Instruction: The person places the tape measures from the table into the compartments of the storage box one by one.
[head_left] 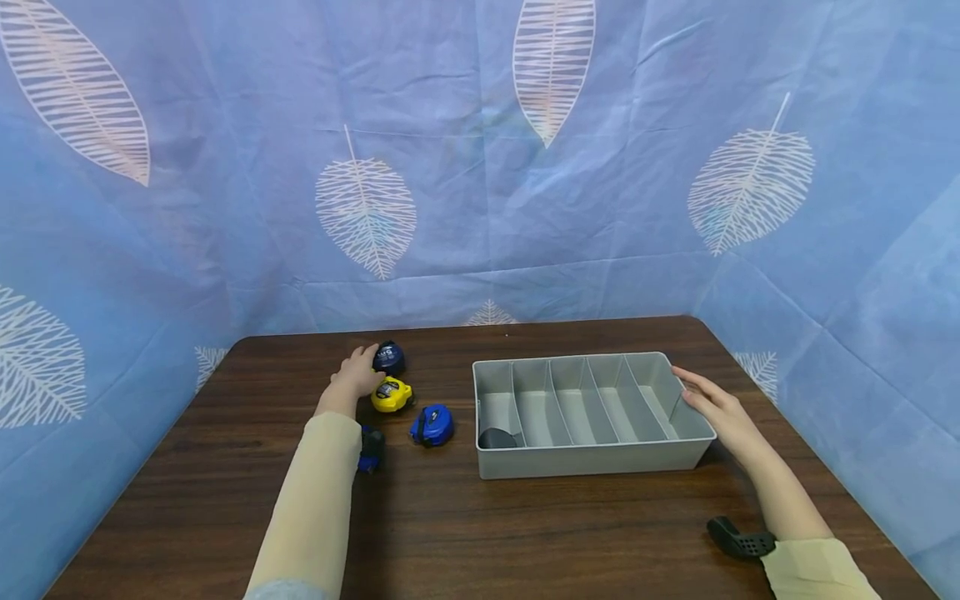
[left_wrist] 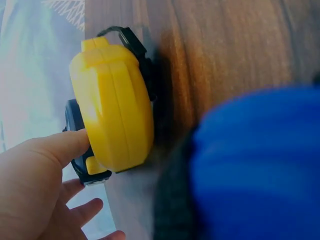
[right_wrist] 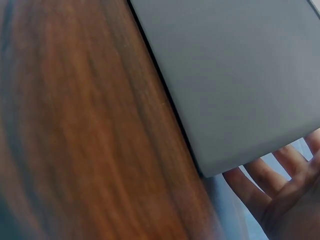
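My left hand [head_left: 358,377] reaches over the table's left part, beside a dark blue tape measure [head_left: 389,358] and a yellow tape measure [head_left: 392,394]. In the left wrist view its thumb is by the yellow case [left_wrist: 115,105], its fingers spread below the dark one [left_wrist: 75,116]. A blue tape measure [head_left: 432,426] lies nearer, and a black-and-blue one [head_left: 371,450] is partly hidden by the sleeve. My right hand [head_left: 722,414] touches the right end of a grey divided tray [head_left: 592,461], fingers fairly straight; some fingertips are hidden behind the tray in the right wrist view.
A dark rounded object [head_left: 497,438] sits in the tray's leftmost compartment. The brown wooden table [head_left: 525,542] is bordered by a blue leaf-print cloth [head_left: 465,208] at the back and sides. A black strap [head_left: 738,542] is at my right wrist.
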